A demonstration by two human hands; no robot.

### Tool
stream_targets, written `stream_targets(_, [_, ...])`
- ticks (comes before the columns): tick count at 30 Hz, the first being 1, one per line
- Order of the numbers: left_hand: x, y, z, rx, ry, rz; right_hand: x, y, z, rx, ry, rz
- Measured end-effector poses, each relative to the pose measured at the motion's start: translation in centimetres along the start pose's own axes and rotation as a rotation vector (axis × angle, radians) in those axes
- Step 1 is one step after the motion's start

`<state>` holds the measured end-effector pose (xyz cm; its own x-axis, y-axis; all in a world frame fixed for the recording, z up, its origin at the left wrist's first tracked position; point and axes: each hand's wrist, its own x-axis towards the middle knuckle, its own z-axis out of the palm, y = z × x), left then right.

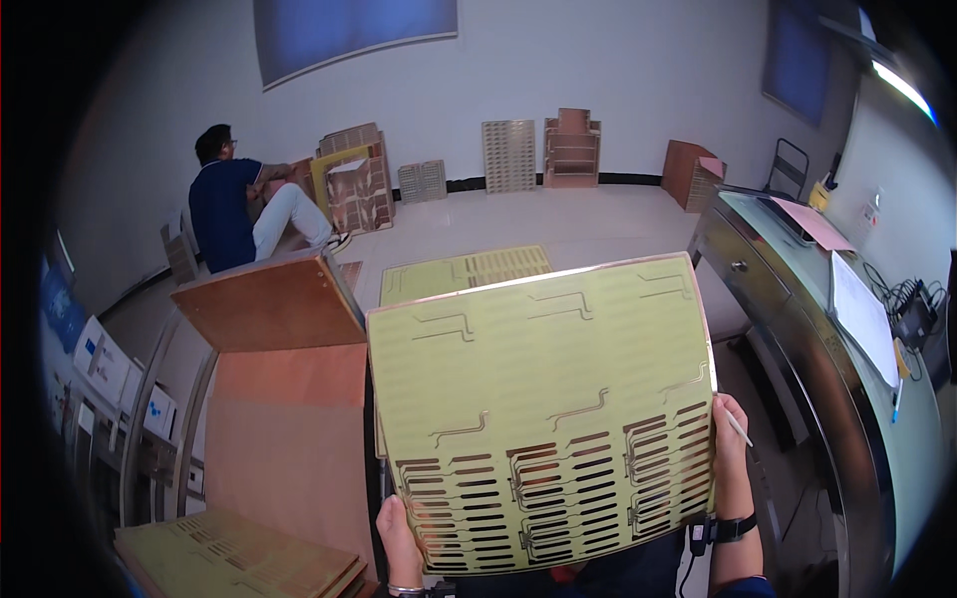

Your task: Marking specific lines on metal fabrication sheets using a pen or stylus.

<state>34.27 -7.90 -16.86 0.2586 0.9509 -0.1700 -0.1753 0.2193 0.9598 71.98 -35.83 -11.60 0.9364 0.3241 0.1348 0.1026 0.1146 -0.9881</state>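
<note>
Held up at six o'clock: yellow slotted sheet (543,399), left hand (399,538) and right hand (731,453) both clamped on its lower corners; another sheet (464,271) lying beyond at twelve, stack (229,553) at eight.

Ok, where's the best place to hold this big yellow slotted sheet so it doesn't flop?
Probably by its two lower side edges, coming in from left and right, much as the left hand and right hand do now. The yellow sheet is wide, thin and already bowed, and its lower part is cut with slots, so the solid margins look firmest.
</note>
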Motion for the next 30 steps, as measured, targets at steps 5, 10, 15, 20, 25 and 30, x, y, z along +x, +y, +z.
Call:
stream_targets(5, [1.6, 0.2, -0.2, 0.019, -0.114, -0.038, -0.6, -0.7, -0.6, 0.003, 0.011, -0.01])
stream_targets(10, [3.3, 2.1, 1.7, -0.023, -0.093, 0.106, -1.1, -1.4, -0.4, -0.013, 0.024, -0.066])
stream_targets(15, [4.4, 4.2, 1.8, -0.13, -0.135, 0.078, -1.4, -0.9, -0.7, -0.004, 0.042, -0.082])
stream_targets(20, [4.6, 5.6, 2.6, -0.189, -0.144, 0.056, -1.8, -0.8, -1.2, 0.089, 0.046, -0.067])
stream_targets(25, [2.7, 8.4, 2.4, -0.262, -0.157, 0.111, -0.8, -2.2, -1.5, 0.149, -0.102, -0.047])
stream_targets(30, [1.6, 12.6, 2.6, -0.337, -0.146, 0.224, 1.1, -5.9, -1.3, 0.254, -0.222, -0.179])
